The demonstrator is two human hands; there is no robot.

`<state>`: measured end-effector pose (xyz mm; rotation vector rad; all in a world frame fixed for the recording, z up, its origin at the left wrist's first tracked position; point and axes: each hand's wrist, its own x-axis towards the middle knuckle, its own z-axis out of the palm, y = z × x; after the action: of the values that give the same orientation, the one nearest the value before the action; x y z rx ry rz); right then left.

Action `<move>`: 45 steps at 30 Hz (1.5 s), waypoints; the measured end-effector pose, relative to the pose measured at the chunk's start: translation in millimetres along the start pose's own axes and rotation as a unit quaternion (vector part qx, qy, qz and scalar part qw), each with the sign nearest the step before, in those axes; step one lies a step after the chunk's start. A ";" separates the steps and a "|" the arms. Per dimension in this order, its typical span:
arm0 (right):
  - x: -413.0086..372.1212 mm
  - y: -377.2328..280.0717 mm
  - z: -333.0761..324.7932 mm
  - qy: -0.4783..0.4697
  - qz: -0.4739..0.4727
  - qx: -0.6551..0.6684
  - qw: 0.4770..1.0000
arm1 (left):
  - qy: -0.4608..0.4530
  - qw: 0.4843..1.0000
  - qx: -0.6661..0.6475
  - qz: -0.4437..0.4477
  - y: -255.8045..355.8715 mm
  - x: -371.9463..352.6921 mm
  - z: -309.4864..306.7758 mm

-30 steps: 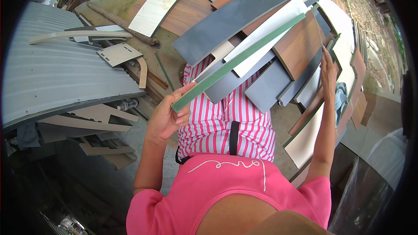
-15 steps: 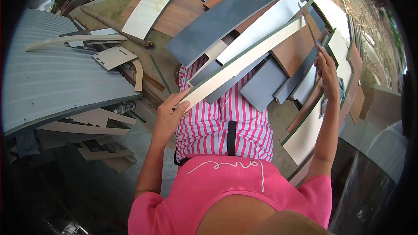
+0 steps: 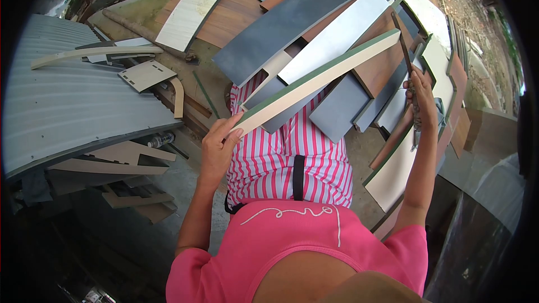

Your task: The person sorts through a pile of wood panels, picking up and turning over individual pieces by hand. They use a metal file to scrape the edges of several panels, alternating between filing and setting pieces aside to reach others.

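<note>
My left hand (image 3: 220, 143) grips the near end of a long, narrow cream board strip (image 3: 325, 81) with a green edge, thumb on its face. The strip slants up and away to the right, over the other boards. In my right hand (image 3: 422, 95) is a long, thin dark blade (image 3: 403, 39), fingers wrapped round its lower part. The blade points up and away, its upper part right at the strip's far end. A metallic end (image 3: 415, 141) shows below the fist.
Several grey, white and brown boards (image 3: 292, 28) lie overlapping in front of me. More boards (image 3: 401, 163) lean at the right. At the left, a corrugated metal sheet (image 3: 73, 106) carries board offcuts (image 3: 147, 74). A small bottle (image 3: 161, 138) lies beside its edge.
The strip has rolled so more of its green edge faces up, and its far end has shifted slightly right and down. The blade has dropped a little and stands more upright.
</note>
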<state>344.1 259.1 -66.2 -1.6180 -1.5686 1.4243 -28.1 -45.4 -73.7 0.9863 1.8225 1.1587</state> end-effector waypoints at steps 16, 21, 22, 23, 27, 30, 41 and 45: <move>-16.6 11.1 -3.0 0.076 -0.053 0.026 0.995 | -0.101 0.986 -0.050 -0.126 -17.0 -5.3 13.6; -18.3 12.6 -0.7 0.082 -0.056 0.042 0.994 | -0.066 0.986 -0.120 -0.091 13.9 4.1 39.7; -22.1 7.7 1.9 0.089 -0.052 0.037 0.994 | -0.060 0.992 -0.094 -0.063 18.7 11.6 44.1; -23.6 3.9 5.2 0.092 -0.050 0.034 0.994 | -0.048 0.992 -0.099 -0.061 22.0 21.1 48.3; -28.9 -1.9 10.9 0.084 -0.058 0.038 0.994 | -0.033 0.998 -0.037 -0.024 37.6 57.6 55.1; -38.0 -6.3 14.2 0.089 -0.057 0.038 0.994 | 0.053 0.975 0.145 0.158 35.2 71.7 53.6; -71.9 3.6 27.3 0.117 -0.057 0.098 0.987 | 0.192 0.897 0.292 0.269 51.7 220.5 4.0; -87.0 5.8 35.8 0.127 -0.053 0.117 0.983 | 0.160 0.914 0.334 0.162 27.2 324.4 18.6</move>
<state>331.8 166.4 -53.9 -1.4865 -1.2715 1.2395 -143.2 257.0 -113.9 1.6084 2.4712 0.9216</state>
